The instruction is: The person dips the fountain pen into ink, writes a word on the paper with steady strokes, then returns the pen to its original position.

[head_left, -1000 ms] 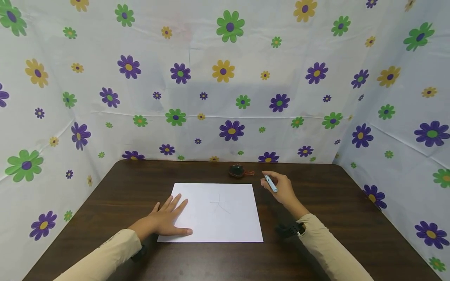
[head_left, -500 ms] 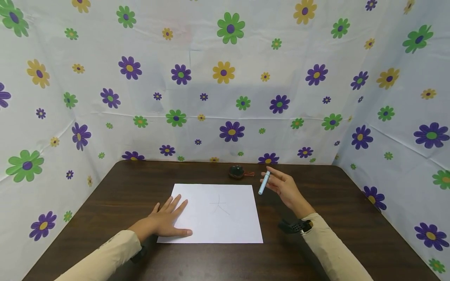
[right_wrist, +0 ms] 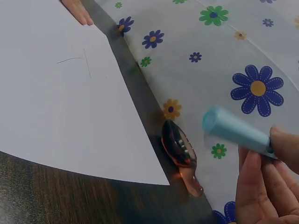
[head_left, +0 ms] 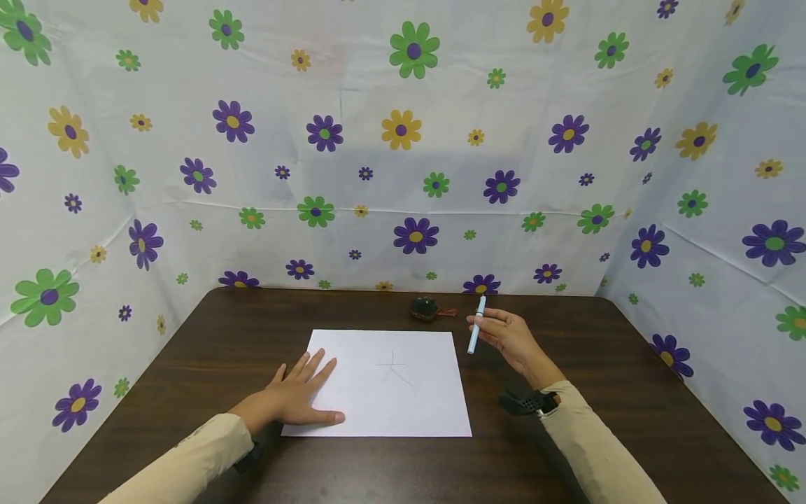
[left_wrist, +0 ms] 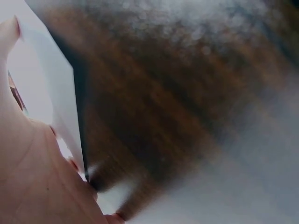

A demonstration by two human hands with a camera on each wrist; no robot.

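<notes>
My left hand [head_left: 296, 395] rests with spread, straight fingers on the left part of a white sheet of paper [head_left: 428, 409]. Thin pencil-like lines [head_left: 392, 364] cross near the middle of the sheet, with slanted strokes below. Right of the paper, my right hand [head_left: 513, 343] pinches a light blue pen [head_left: 476, 326] between thumb and fingers, raised and almost upright. In the right wrist view, the pen's rounded light blue end [right_wrist: 233, 129] sticks out past the thumb. The left wrist view catches the left palm [left_wrist: 32, 163] beside the paper's edge.
A small dark, rounded object with a reddish-brown handle [head_left: 425, 308] lies behind the paper on the dark brown wooden table [head_left: 352, 469]. Flower-printed white cloth [head_left: 352, 161] stands along the back and both sides. A dark watch [head_left: 529, 403] is on the right wrist.
The pen has swung in the right fingers from a slant with its lower end to the right to nearly upright. The left hand and the paper have stayed put.
</notes>
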